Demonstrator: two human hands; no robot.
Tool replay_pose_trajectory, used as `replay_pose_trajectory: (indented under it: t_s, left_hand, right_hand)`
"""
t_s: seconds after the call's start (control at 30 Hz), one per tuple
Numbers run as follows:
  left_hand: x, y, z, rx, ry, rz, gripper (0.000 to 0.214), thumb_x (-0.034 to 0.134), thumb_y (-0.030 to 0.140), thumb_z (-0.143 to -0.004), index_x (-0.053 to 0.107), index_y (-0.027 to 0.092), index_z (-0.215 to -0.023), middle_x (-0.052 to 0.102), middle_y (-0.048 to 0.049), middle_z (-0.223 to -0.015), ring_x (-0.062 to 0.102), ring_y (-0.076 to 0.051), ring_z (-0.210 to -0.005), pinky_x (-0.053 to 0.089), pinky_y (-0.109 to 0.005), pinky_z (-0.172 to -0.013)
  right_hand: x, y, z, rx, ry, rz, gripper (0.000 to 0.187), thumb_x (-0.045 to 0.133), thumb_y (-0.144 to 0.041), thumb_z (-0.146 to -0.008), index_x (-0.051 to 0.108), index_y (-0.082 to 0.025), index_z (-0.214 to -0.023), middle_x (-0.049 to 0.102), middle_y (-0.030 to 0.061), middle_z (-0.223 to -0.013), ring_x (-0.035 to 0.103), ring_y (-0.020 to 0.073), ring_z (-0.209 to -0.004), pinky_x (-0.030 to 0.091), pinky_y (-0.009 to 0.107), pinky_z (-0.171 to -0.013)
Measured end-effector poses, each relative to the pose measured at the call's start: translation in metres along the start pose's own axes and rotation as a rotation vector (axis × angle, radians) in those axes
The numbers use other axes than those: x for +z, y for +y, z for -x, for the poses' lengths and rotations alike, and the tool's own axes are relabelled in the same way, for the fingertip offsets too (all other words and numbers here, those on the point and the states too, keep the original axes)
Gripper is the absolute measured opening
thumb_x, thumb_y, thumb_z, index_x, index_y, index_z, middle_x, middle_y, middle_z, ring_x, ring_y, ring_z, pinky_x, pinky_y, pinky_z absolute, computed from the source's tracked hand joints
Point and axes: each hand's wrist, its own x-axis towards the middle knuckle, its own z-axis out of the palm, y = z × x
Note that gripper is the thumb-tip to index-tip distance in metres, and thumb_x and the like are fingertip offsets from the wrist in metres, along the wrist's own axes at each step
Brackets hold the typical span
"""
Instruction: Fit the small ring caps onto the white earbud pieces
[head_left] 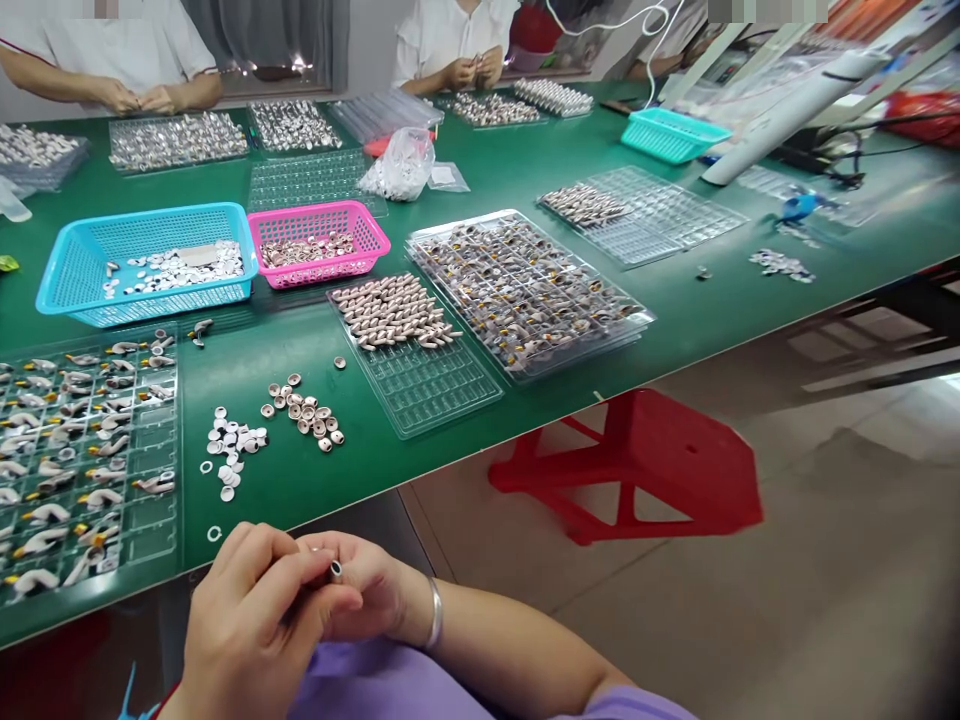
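Note:
My left hand (251, 605) and my right hand (367, 585) meet just below the table's front edge. The left thumb and fingers pinch a small metallic part (335, 571) with a dark round opening. Behind it my right hand curls close against the left fingers; what it grips is mostly hidden. On the table beyond them lie loose white discs (238, 440) and small copper-coloured cups (304, 408). A clear tray (154, 520) on the left holds rows of small curved metallic pieces with yellow bits. Another tray (424, 390) carries copper-coloured pieces in its far part.
A blue basket (142, 308) holds white discs, and a pink basket (322, 270) holds small cups. Stacked trays (525, 365) stand right of them. A red stool (675, 460) is beside the table. People in white shirts work across the green table (480, 180).

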Motion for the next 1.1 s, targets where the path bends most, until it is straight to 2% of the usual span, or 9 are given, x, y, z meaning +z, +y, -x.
replay_pose_trajectory:
  t_s: [0.1,0.2,0.37,0.53,0.63,0.8,0.97,1.1]
  left_hand:
    - [0.000,0.000,0.002,0.006,-0.002,-0.013,0.011,0.065,0.025,-0.092,0.069,0.017,-0.086,0.057,0.0003,-0.067,0.053,-0.012,-0.060,0.047,-0.022,-0.052]
    - [-0.002,-0.002,0.005,0.005,0.002,-0.002,0.009,0.066,0.025,-0.092,0.069,0.017,-0.090,0.057,0.0001,-0.072,0.056,-0.011,-0.062,0.049,-0.021,-0.053]
    - [-0.005,-0.010,0.013,-0.007,0.036,0.007,0.013,0.068,0.029,-0.091,0.070,0.018,-0.098,0.056,-0.0001,-0.083,0.059,-0.009,-0.067,0.051,-0.018,-0.056]
    - [-0.004,-0.015,0.017,0.000,0.031,0.054,0.017,0.071,0.026,-0.088,0.070,0.016,-0.101,0.054,0.0000,-0.084,0.057,-0.009,-0.070,0.051,-0.018,-0.058]
    - [-0.005,-0.017,0.017,0.023,0.032,0.082,0.020,0.075,0.024,-0.085,0.070,0.014,-0.102,0.054,-0.0006,-0.084,0.056,-0.011,-0.073,0.050,-0.020,-0.060]
    - [-0.011,-0.018,0.015,0.081,0.079,0.067,0.020,0.078,0.023,-0.081,0.072,0.014,-0.098,0.058,-0.0007,-0.079,0.056,-0.012,-0.070,0.050,-0.024,-0.059]
    - [-0.011,-0.020,0.017,0.172,0.105,0.033,0.020,0.075,0.006,-0.081,0.072,0.013,-0.100,0.063,-0.0030,-0.084,0.061,-0.015,-0.078,0.055,-0.027,-0.064]
    - [-0.009,-0.023,0.021,0.226,0.062,0.022,0.025,0.066,-0.005,-0.083,0.072,0.011,-0.103,0.063,-0.0058,-0.093,0.063,-0.017,-0.090,0.058,-0.028,-0.073]
  right_hand:
    - [0.000,0.001,-0.001,-0.011,-0.005,0.022,0.051,0.096,-0.034,-0.050,0.058,-0.015,-0.079,0.058,-0.0049,-0.067,0.053,0.0074,-0.057,0.038,0.021,-0.057]
    - [0.009,-0.005,0.001,-0.068,0.003,0.044,0.046,0.095,-0.034,-0.054,0.062,-0.014,-0.080,0.061,-0.0034,-0.071,0.055,0.0074,-0.060,0.040,0.020,-0.058]
    - [0.028,-0.024,0.008,-0.375,0.078,0.268,0.039,0.091,-0.027,-0.067,0.064,-0.017,-0.093,0.070,0.0019,-0.093,0.064,0.0116,-0.086,0.048,0.023,-0.079]
    - [0.033,-0.030,0.015,-0.446,0.100,0.465,0.031,0.089,-0.022,-0.069,0.063,-0.019,-0.086,0.071,0.0004,-0.088,0.065,0.0096,-0.078,0.050,0.020,-0.068]
    - [0.036,-0.027,0.016,-0.497,0.117,0.515,0.026,0.088,-0.022,-0.070,0.064,-0.018,-0.081,0.071,0.0014,-0.089,0.066,0.0100,-0.077,0.053,0.022,-0.071]
    - [0.044,-0.025,0.019,-0.615,0.136,0.652,0.015,0.084,-0.022,-0.076,0.071,-0.019,-0.084,0.068,0.0029,-0.094,0.065,0.0107,-0.078,0.055,0.025,-0.075]
    - [0.049,-0.025,0.022,-0.553,0.194,0.639,0.017,0.084,-0.034,-0.075,0.077,-0.021,-0.083,0.067,0.0025,-0.087,0.066,0.0128,-0.076,0.055,0.028,-0.074]
    - [0.050,-0.025,0.023,-0.535,0.258,0.570,0.017,0.088,-0.030,-0.069,0.078,-0.020,-0.078,0.072,0.0026,-0.082,0.068,0.0139,-0.074,0.056,0.028,-0.073]
